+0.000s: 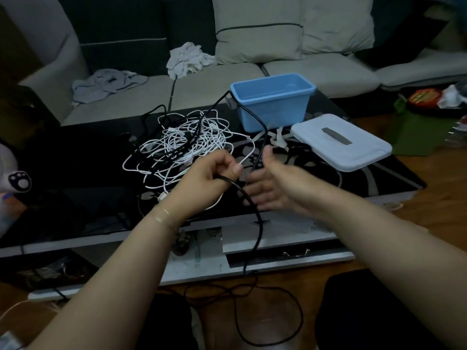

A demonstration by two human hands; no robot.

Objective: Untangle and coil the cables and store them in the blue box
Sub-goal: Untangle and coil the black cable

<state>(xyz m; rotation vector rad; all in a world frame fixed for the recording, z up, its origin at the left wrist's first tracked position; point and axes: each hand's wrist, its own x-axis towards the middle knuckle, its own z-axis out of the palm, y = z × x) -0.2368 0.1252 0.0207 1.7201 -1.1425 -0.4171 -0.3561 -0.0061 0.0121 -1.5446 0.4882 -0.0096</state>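
A tangle of white and black cables (187,142) lies on the dark glass table (75,173). My left hand (212,175) grips a thick black cable (252,210) that arcs down over the table's front edge and loops on the floor. Just to its right, my right hand (270,185) is blurred, with its fingers spread and thumb up beside another stretch of black cable. That stretch runs up across the open blue box (273,102) at the table's back. The box looks empty.
The box's pale lid (341,142) lies flat to the right of the box. A sofa with cushions and crumpled cloths (187,59) stands behind the table. Clutter sits on the floor at far right (429,99). My knees are below the table edge.
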